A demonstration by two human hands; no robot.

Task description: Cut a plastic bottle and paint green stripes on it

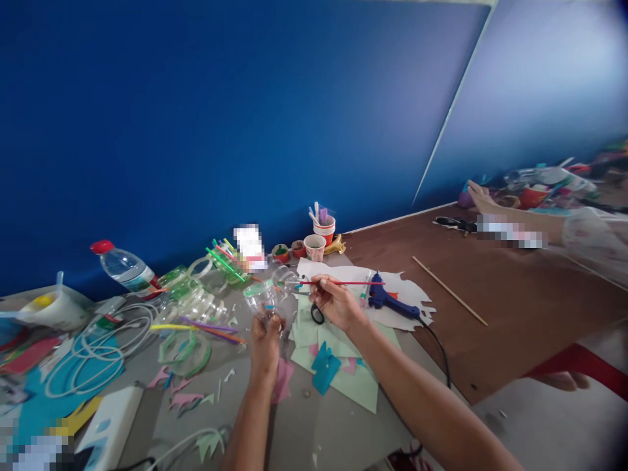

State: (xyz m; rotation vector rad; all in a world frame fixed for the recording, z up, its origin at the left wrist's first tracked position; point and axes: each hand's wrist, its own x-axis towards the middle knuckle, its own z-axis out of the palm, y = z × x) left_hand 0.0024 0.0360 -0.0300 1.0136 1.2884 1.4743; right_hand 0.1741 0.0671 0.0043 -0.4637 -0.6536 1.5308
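A grey tabletop (196, 409) runs along a deep blue wall (220, 131), with a brown sheet (456, 261) covering its right part and a thin wooden stick (449, 291) lying on that. The left hand (266, 333) grips a clear plastic cup (259, 297) by its lower end, above the middle of the grey area; the right hand (336, 302) pinches a red-handled brush (360, 283) near its bristles, which point toward the cup. Whether they touch it is hard to tell. Pale paper and a blue glue gun (395, 299) lie beyond the right forearm. A capped bottle (128, 269) leans among clear plastic pieces at left, near a coiled white cable (101, 356). The right hand partly covers black-handled scissors (318, 315). Pixel blocks hide a card-like object (250, 246) by the wall and the lower-left corner; another person's arm (527, 219) is cut off and blurred at right.
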